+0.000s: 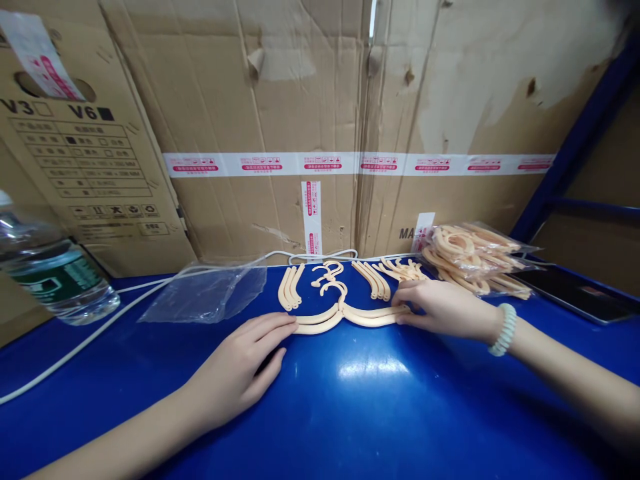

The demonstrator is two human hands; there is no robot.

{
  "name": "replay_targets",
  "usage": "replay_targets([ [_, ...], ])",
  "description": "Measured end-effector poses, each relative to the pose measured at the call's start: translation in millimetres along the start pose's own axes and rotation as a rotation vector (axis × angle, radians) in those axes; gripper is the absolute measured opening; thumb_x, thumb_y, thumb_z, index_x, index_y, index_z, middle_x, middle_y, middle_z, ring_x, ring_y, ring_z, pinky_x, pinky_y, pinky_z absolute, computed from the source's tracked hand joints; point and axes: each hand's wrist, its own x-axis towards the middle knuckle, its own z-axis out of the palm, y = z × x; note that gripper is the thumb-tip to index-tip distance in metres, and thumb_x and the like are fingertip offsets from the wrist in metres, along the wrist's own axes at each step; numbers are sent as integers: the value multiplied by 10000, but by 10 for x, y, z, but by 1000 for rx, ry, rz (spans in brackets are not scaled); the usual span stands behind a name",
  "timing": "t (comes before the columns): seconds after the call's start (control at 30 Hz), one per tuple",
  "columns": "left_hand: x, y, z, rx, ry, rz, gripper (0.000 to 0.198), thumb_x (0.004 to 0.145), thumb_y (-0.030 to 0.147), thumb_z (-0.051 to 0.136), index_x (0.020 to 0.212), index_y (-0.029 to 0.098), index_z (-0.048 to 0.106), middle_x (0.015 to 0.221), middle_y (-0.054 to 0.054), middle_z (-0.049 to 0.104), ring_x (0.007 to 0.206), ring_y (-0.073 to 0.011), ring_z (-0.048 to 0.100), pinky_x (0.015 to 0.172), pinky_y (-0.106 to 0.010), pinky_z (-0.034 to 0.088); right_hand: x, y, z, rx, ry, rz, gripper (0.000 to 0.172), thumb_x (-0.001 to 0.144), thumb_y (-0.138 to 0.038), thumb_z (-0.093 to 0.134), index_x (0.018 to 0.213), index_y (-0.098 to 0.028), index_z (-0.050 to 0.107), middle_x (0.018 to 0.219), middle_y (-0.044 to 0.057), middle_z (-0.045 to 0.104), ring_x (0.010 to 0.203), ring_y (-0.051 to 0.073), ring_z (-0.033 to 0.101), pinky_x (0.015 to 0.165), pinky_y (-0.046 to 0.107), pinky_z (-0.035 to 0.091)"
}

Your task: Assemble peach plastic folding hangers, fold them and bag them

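Note:
A beige plastic clothes hanger lies on the blue table, its two curved arms spread and its hook pointing toward the back. My left hand rests palm down at the left arm's end, fingers stretched out over the tip and thumb apart. At the other end, my right hand pinches the right arm's tip between thumb and fingers. Just behind lie loose hanger hooks, several loose curved hanger arms on the left, and several more hanger arms on the right.
A pile of small beige parts lies behind my right hand, beside clear bags of hanger parts. A dark phone-like slab lies at right. A clear plastic bag, white cable and water bottle are at left. Cardboard stands behind.

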Motion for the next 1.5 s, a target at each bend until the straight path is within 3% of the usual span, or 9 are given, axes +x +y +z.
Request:
replay_targets([
  [0.13,10,-14,-37,-59,-26,-98,383,966,277,461,1339,203,507,1345,-100,583,1256,-259,535,1066,-438,465,-10,43,-22,8,55,-25,238,912,-314,540,1040,-182,691,1022,99,684,934,254,647,817,374,501],
  [0.33,11,-214,-29,-89,-41,-219,404,1003,296,358,1376,202,483,1427,-86,519,1333,-259,464,1129,-458,379,-18,43,-36,-27,92,-8,266,927,-295,488,1050,-183,695,1012,106,682,916,257,656,814,385,512],
  [0.73,-17,-369,65,-122,-88,-172,453,995,163,281,1418,176,445,1482,-78,461,1404,-232,358,1146,-476,329,-18,79,-59,-145,180,61,275,927,-245,433,895,-209,704,905,72,734,810,229,675,685,317,478],
  [1.03,-18,-358,76,-74,-108,-168,498,944,87,325,1421,164,446,1475,-83,465,1393,-239,371,1125,-471,362,68,-11,13,-90,261,42,237,911,-197,478,929,-188,714,942,84,736,868,234,683,766,336,498],
  [1.23,-13,-328,60,-81,-37,-113,489,927,55,334,1378,158,494,1416,-115,535,1337,-240,465,1107,-470,402,417,-149,19,-115,284,-6,216,890,-157,522,1003,-171,706,980,85,735,906,210,681,782,297,503],
  [1.4,-19,-322,55,-68,8,-117,446,935,66,328,1327,131,530,1355,-144,579,1280,-236,525,1092,-466,428,883,-242,-46,-177,207,-56,223,906,-155,535,1058,-187,695,1016,84,728,945,226,678,785,312,511],
  [1.5,-24,-331,61,-60,31,-127,438,924,60,341,1293,146,560,1329,-141,595,1249,-242,546,1067,-473,451,1110,-289,-46,-224,144,-64,200,946,-248,551,1108,-182,648,1104,80,677,981,216,652,823,368,531],
])
